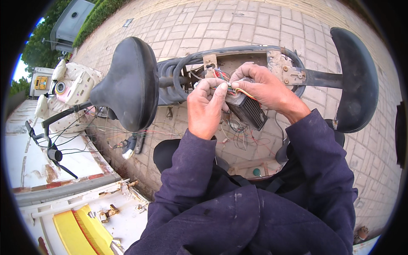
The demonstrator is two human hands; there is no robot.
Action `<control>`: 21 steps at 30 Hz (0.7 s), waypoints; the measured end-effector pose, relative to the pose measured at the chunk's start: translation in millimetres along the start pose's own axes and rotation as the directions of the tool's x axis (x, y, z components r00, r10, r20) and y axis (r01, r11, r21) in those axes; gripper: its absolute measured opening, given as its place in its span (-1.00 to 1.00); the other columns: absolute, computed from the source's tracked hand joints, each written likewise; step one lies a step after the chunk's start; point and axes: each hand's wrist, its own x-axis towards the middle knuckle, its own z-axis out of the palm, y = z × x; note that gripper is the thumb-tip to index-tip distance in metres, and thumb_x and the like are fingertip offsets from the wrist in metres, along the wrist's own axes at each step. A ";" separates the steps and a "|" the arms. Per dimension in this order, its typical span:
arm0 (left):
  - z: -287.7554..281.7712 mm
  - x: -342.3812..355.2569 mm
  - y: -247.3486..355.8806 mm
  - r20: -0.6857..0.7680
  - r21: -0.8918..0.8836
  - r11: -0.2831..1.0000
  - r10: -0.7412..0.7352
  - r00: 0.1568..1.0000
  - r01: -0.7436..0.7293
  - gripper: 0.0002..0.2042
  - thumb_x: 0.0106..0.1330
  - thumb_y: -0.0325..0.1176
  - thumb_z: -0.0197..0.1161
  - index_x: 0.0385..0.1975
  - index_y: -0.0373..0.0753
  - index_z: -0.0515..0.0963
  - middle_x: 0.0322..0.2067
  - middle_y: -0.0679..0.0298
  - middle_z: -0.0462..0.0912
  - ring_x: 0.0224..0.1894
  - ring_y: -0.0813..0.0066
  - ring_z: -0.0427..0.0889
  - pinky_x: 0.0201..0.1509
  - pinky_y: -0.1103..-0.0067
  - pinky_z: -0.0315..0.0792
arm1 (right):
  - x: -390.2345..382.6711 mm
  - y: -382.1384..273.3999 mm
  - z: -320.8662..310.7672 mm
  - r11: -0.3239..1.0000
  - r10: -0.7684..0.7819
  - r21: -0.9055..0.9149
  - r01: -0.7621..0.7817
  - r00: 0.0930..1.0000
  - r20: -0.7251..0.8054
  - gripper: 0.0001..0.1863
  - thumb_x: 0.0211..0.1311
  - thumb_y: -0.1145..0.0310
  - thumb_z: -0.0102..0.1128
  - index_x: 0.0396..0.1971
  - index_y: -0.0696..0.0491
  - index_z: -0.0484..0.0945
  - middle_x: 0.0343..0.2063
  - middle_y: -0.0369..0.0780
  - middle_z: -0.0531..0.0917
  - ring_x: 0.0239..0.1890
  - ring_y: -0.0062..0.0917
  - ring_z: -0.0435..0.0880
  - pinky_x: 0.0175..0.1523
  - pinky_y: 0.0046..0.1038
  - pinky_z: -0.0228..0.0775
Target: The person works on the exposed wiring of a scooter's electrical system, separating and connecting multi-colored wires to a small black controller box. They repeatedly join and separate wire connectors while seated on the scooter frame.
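Both my hands meet over the frame of an electric bike, fingertips close together among thin coloured wires (243, 92). My left hand (205, 107) is closed in a pinch on the wires, thumb against forefinger. My right hand (268, 90) also pinches wires from the other side; a yellow and red pair loops below its fingers. Just beneath hangs a dark ribbed metal controller box (250, 112), tilted, its top partly covered by my hands. The exact wire ends between the fingertips are too small to make out. Behind them lies the bike's open frame compartment (244, 61).
A black saddle (127, 85) stands to the left, a curved black backrest (356, 80) to the right. Loose wires (242, 134) trail on the paving below. Handlebars (51, 148) and a cream patterned cover (80, 83) are at far left, near a white panel with a yellow strip (78, 231).
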 end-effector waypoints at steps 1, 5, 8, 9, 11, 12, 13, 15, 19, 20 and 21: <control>-1.5 1.5 -1.3 0.002 -0.016 1.000 -0.004 1.000 0.004 -0.81 0.44 -0.36 0.27 -0.14 -0.38 0.56 -0.47 0.35 0.62 -0.54 0.72 0.52 -0.49 0.73 0.40 | 1.1 2.0 0.7 0.999 -0.011 -0.043 0.011 1.000 0.000 -0.73 0.34 0.31 0.20 -0.16 0.23 0.59 -0.24 -0.18 0.67 -0.18 -0.57 0.63 -0.07 -0.51 0.48; -6.7 5.7 -4.4 0.015 -0.039 0.999 -0.033 0.999 0.034 -0.80 0.45 -0.36 0.26 -0.13 -0.39 0.56 -0.48 0.36 0.60 -0.56 0.73 0.51 -0.50 0.72 0.41 | 4.0 7.1 4.1 0.977 -0.064 -0.204 0.057 0.998 -0.028 -0.66 0.35 0.23 0.16 -0.12 0.24 0.58 -0.11 -0.10 0.59 -0.01 -0.44 0.57 0.09 -0.42 0.43; -12.8 8.2 -3.1 0.064 -0.035 0.998 -0.040 0.997 0.043 -0.80 0.44 -0.37 0.26 -0.12 -0.40 0.57 -0.49 0.36 0.60 -0.55 0.73 0.51 -0.49 0.73 0.41 | 7.1 8.4 3.6 0.994 0.079 -0.080 -0.076 0.996 0.040 -0.62 0.36 0.19 0.11 -0.09 0.22 0.57 -0.04 -0.05 0.53 0.09 -0.37 0.50 0.18 -0.37 0.35; -13.7 8.7 -2.8 0.071 -0.033 0.998 -0.050 0.996 0.052 -0.80 0.43 -0.38 0.27 -0.12 -0.40 0.57 -0.48 0.36 0.60 -0.55 0.73 0.51 -0.49 0.73 0.41 | 7.4 9.0 3.5 0.992 0.081 -0.102 -0.077 0.996 0.036 -0.62 0.36 0.19 0.10 -0.08 0.22 0.57 -0.04 -0.05 0.53 0.08 -0.37 0.50 0.18 -0.37 0.35; -15.4 9.7 -1.9 0.085 -0.033 0.997 -0.061 0.994 0.064 -0.80 0.42 -0.39 0.28 -0.12 -0.40 0.58 -0.48 0.35 0.61 -0.54 0.73 0.52 -0.48 0.73 0.42 | 7.8 10.0 3.7 0.987 0.096 -0.130 -0.091 0.995 0.029 -0.63 0.36 0.20 0.07 -0.07 0.21 0.57 -0.04 -0.06 0.53 0.08 -0.37 0.50 0.17 -0.38 0.36; -16.0 10.2 -1.2 0.088 -0.026 0.997 -0.067 0.994 0.069 -0.80 0.41 -0.39 0.29 -0.12 -0.40 0.58 -0.48 0.34 0.62 -0.54 0.72 0.52 -0.48 0.73 0.42 | 7.7 10.6 4.0 0.988 0.106 -0.115 -0.101 0.994 0.030 -0.63 0.36 0.19 0.07 -0.07 0.20 0.57 -0.04 -0.06 0.53 0.08 -0.37 0.50 0.17 -0.37 0.35; -16.6 10.7 -0.3 0.091 -0.018 0.997 -0.076 0.993 0.078 -0.81 0.40 -0.40 0.30 -0.13 -0.40 0.58 -0.48 0.34 0.63 -0.53 0.72 0.53 -0.47 0.73 0.43 | 7.7 11.2 4.5 0.990 0.112 -0.093 -0.108 0.993 0.036 -0.63 0.36 0.19 0.06 -0.06 0.19 0.56 -0.04 -0.06 0.53 0.08 -0.36 0.49 0.18 -0.37 0.34; -16.3 11.1 1.3 0.091 -0.010 0.996 -0.086 0.992 0.087 -0.81 0.38 -0.41 0.32 -0.14 -0.39 0.58 -0.47 0.33 0.65 -0.52 0.72 0.54 -0.45 0.73 0.44 | 7.3 12.0 5.5 0.993 0.090 -0.079 -0.087 0.995 0.038 -0.64 0.36 0.20 0.06 -0.07 0.18 0.56 -0.05 -0.07 0.53 0.09 -0.35 0.48 0.20 -0.35 0.32; -12.8 9.6 3.2 0.061 -0.010 0.996 -0.087 0.994 0.088 -0.82 0.35 -0.42 0.35 -0.17 -0.38 0.58 -0.45 0.31 0.68 -0.48 0.71 0.58 -0.42 0.74 0.45 | 5.9 10.9 4.8 0.981 -0.068 -0.181 0.073 0.997 0.037 -0.69 0.34 0.23 0.07 -0.12 0.17 0.55 -0.07 -0.09 0.54 0.12 -0.30 0.45 0.23 -0.30 0.29; -11.9 8.8 3.4 0.051 -0.013 0.996 -0.082 0.995 0.083 -0.82 0.35 -0.43 0.36 -0.18 -0.38 0.58 -0.44 0.30 0.69 -0.47 0.71 0.58 -0.41 0.74 0.46 | 5.6 10.3 4.0 0.967 -0.113 -0.225 0.120 0.993 0.042 -0.70 0.34 0.24 0.07 -0.14 0.16 0.55 -0.08 -0.09 0.54 0.12 -0.29 0.44 0.24 -0.29 0.28; -11.5 8.5 3.6 0.046 -0.016 0.996 -0.084 0.995 0.085 -0.82 0.35 -0.43 0.36 -0.18 -0.38 0.58 -0.44 0.30 0.69 -0.46 0.71 0.59 -0.41 0.74 0.46 | 5.6 9.6 3.5 0.963 -0.119 -0.236 0.127 0.992 0.048 -0.71 0.33 0.25 0.07 -0.14 0.17 0.55 -0.09 -0.10 0.54 0.12 -0.28 0.44 0.24 -0.29 0.28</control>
